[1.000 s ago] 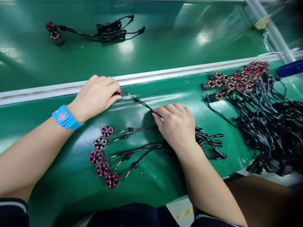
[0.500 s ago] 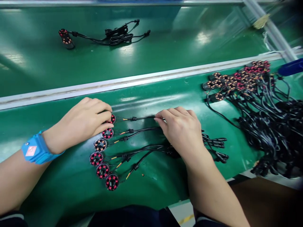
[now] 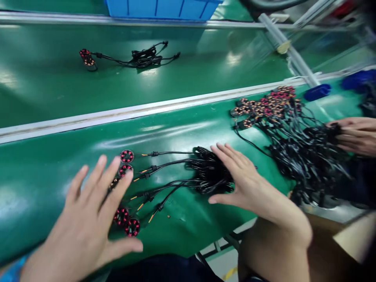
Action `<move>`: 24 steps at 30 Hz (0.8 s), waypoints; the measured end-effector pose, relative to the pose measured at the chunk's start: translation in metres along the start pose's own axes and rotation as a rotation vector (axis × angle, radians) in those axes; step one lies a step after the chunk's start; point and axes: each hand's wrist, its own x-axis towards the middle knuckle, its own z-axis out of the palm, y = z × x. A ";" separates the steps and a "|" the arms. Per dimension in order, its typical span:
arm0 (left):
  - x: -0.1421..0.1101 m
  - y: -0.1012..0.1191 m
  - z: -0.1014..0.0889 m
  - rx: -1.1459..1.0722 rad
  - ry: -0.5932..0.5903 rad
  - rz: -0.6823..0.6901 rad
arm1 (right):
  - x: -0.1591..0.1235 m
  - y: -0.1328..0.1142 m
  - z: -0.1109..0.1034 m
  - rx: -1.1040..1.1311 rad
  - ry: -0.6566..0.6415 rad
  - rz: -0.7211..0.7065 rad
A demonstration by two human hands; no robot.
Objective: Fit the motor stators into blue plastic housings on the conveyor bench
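Note:
My left hand [image 3: 88, 219] is spread open over a column of round motor stators [image 3: 127, 156] with red windings, partly covering them. From the stators, thin coloured leads join black cables [image 3: 173, 152] that run right. These end in a bundle of coiled black cable [image 3: 210, 172]. My right hand [image 3: 237, 172] is open beside the right end of that bundle, thumb and fingers apart, nothing gripped. Whether its fingers touch the coils I cannot tell.
Farther right lies a big pile of stators [image 3: 273, 105] with tangled cables [image 3: 293, 152], where another person's hand [image 3: 357, 135] grips some. One cabled stator [image 3: 88, 59] lies beyond the white strip [image 3: 132, 111]. A blue bin [image 3: 161, 9] stands at the back, a pole [image 3: 289, 51] at right.
My left hand has let go of the top stator and moved down and nearer, fingers spread. My right hand has released the cable and opened. The view has shifted; another person's hand now shows.

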 end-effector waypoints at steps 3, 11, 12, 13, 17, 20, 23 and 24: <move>-0.031 0.023 0.028 0.049 -0.026 0.006 | -0.009 0.002 0.015 0.041 0.013 0.057; 0.041 -0.021 0.047 -0.005 -0.081 0.239 | -0.043 -0.012 0.031 0.008 0.226 0.327; 0.063 -0.022 0.046 -0.017 -0.099 0.282 | -0.052 -0.009 0.031 -0.034 0.249 0.372; 0.086 -0.020 0.047 -0.028 -0.111 0.318 | -0.060 -0.004 0.032 -0.082 0.276 0.415; 0.176 0.010 0.062 -0.056 -0.060 0.339 | -0.087 0.027 0.035 -0.276 0.357 0.651; 0.219 0.028 0.076 -0.045 -0.012 0.256 | -0.102 0.048 0.039 -0.434 0.405 0.880; 0.240 0.018 0.082 -0.020 0.029 0.150 | -0.107 0.057 0.043 -0.588 0.553 0.935; 0.244 0.006 0.082 -0.011 0.050 0.090 | -0.106 0.057 0.044 -0.602 0.617 0.887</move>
